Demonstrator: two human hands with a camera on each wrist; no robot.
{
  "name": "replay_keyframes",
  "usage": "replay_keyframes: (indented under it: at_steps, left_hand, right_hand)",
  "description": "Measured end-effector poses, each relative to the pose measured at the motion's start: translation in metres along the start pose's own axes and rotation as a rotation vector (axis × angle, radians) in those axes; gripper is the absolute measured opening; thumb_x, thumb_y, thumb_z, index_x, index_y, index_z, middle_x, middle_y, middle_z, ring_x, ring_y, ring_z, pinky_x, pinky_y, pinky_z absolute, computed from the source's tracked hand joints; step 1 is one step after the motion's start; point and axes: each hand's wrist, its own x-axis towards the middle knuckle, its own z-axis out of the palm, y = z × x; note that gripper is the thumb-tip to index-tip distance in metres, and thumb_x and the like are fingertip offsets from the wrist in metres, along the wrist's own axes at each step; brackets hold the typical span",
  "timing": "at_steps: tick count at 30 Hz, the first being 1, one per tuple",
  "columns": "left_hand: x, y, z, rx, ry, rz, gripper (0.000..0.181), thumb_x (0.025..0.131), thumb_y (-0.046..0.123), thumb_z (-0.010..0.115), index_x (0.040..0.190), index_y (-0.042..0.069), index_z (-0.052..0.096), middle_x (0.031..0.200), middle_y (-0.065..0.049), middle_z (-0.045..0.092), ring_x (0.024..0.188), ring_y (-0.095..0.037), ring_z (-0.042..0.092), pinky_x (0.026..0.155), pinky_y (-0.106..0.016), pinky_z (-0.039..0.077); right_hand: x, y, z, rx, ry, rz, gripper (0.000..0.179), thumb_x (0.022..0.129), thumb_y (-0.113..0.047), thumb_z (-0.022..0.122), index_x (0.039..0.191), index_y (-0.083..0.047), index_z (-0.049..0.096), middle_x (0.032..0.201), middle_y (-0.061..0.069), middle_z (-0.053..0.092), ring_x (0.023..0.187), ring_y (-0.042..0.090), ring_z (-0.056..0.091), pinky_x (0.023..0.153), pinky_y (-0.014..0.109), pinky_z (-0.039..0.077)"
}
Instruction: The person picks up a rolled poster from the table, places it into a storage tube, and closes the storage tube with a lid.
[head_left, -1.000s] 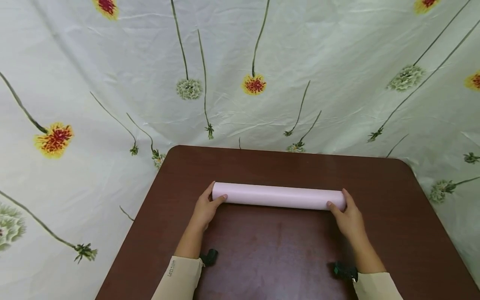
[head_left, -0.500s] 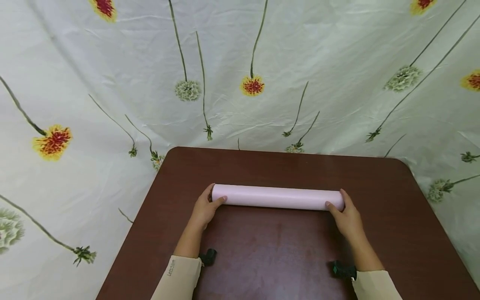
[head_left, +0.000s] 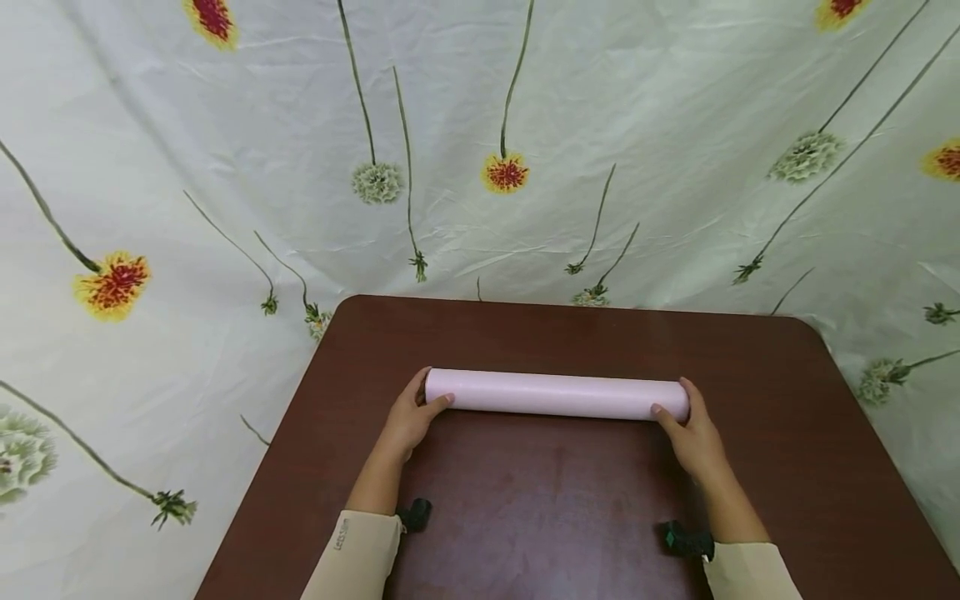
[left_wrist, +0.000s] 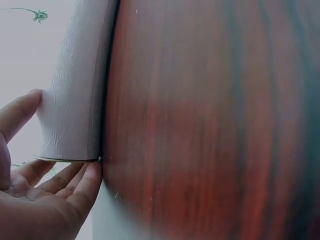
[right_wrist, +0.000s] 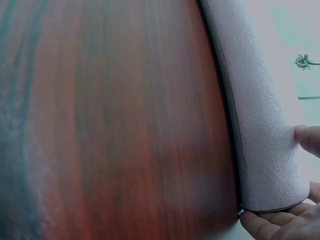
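Observation:
A pale pink roll of wallpaper (head_left: 557, 394) lies crosswise on the dark brown table (head_left: 555, 517), its long side facing the person. My left hand (head_left: 407, 422) holds the roll's left end, thumb on the near side and fingers about the end. At the opposite end my right hand (head_left: 697, 437) grips in a similar way. Up close in the left wrist view, the roll (left_wrist: 77, 90) shows a creased, embossed surface, with fingertips touching its end rim. The right wrist view shows the roll's other end (right_wrist: 272, 170) resting against the fingers.
Behind the table hangs a white cloth (head_left: 450, 100) printed with flowers and stems. The table's rounded far edge (head_left: 577, 307) lies beyond the roll. Small dark wrist cameras sit at the left wrist (head_left: 415, 515) and right wrist (head_left: 686, 542).
The head view has shifted very slightly. Hands and roll keep the same place on the table.

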Motion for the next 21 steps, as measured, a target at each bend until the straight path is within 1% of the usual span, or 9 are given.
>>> replay_keyframes:
  at_steps: [5, 9, 12, 17, 21]
  left_hand:
    - [0.003, -0.002, -0.002, -0.018, -0.013, 0.007, 0.081, 0.092, 0.033, 0.074, 0.159, 0.027, 0.029, 0.162, -0.008, 0.037, 0.150, -0.031, 0.035, 0.122, -0.053, 0.029]
    - [0.004, -0.002, -0.003, -0.033, -0.022, 0.018, 0.080, 0.092, 0.031, 0.074, 0.158, 0.024, 0.030, 0.161, -0.009, 0.038, 0.149, -0.032, 0.036, 0.120, -0.054, 0.031]
    - [0.004, 0.000, -0.004, -0.042, -0.018, 0.018, 0.080, 0.092, 0.029, 0.075, 0.157, 0.022, 0.030, 0.160, -0.009, 0.038, 0.149, -0.033, 0.036, 0.120, -0.054, 0.032]
    - [0.004, 0.004, -0.006, -0.028, 0.031, 0.021, 0.084, 0.091, 0.029, 0.076, 0.159, 0.020, 0.028, 0.157, -0.012, 0.041, 0.148, -0.033, 0.036, 0.118, -0.053, 0.035]
    - [0.002, 0.009, -0.010, -0.013, 0.062, 0.022, 0.082, 0.091, 0.032, 0.076, 0.159, 0.022, 0.030, 0.158, -0.012, 0.040, 0.148, -0.032, 0.036, 0.118, -0.053, 0.036]
  right_hand:
    - [0.001, 0.002, 0.001, 0.006, 0.018, -0.009, 0.088, 0.101, -0.050, 0.055, 0.164, -0.023, 0.000, 0.166, 0.027, 0.016, 0.150, 0.050, 0.022, 0.117, 0.065, 0.025]
    - [0.001, 0.003, 0.002, 0.005, 0.023, -0.001, 0.088, 0.101, -0.051, 0.055, 0.164, -0.023, 0.001, 0.166, 0.027, 0.016, 0.150, 0.051, 0.023, 0.115, 0.066, 0.026]
    - [0.000, 0.002, 0.001, 0.013, 0.020, 0.004, 0.090, 0.100, -0.050, 0.057, 0.164, -0.024, 0.001, 0.167, 0.026, 0.016, 0.150, 0.050, 0.022, 0.116, 0.065, 0.026]
    - [0.000, 0.001, -0.002, 0.026, 0.041, -0.022, 0.092, 0.098, -0.047, 0.063, 0.164, -0.022, 0.004, 0.167, 0.025, 0.013, 0.152, 0.048, 0.018, 0.119, 0.066, 0.021]
    - [0.000, -0.001, -0.004, 0.000, 0.113, -0.061, 0.089, 0.097, -0.045, 0.065, 0.164, -0.019, 0.013, 0.166, 0.027, 0.015, 0.150, 0.051, 0.020, 0.117, 0.069, 0.022]
